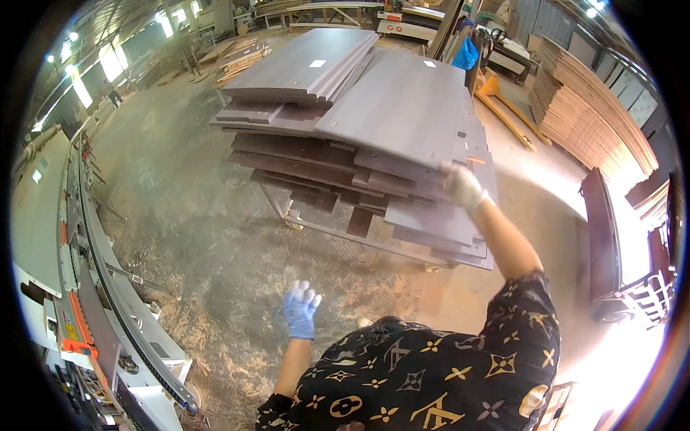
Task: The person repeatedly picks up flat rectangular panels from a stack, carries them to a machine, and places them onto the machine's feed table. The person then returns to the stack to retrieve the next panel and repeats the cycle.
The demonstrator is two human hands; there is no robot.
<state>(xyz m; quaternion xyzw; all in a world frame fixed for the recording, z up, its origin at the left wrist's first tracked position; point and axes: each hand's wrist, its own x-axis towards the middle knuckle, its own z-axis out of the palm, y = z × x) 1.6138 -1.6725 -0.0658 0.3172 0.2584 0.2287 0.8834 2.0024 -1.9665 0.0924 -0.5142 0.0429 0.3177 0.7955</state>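
A stack of brown-grey wooden panels (402, 97) lies in front of me on a low metal-framed cart (345, 239), its layers unevenly piled. My right hand (466, 188), in a whitish glove, reaches to the near right corner of the upper panel. Motion smears its fingers, so whether they grip the edge is unclear. Lower down, away from the stack, my left hand (300, 310) hangs over the floor in a blue glove with pale fingertips. Its fingers are loosely bent and apart, with nothing in them. Another pile of grey panels (305, 61) sits at the stack's left side.
Along the left runs a long machine (108, 280) with a dark curved rail. A yellow pallet jack (503, 108) stands beyond the stack to the right, near a tall pile of light boards (582, 108). A dark panel (602, 230) leans upright at far right, beside a white rack (643, 298).
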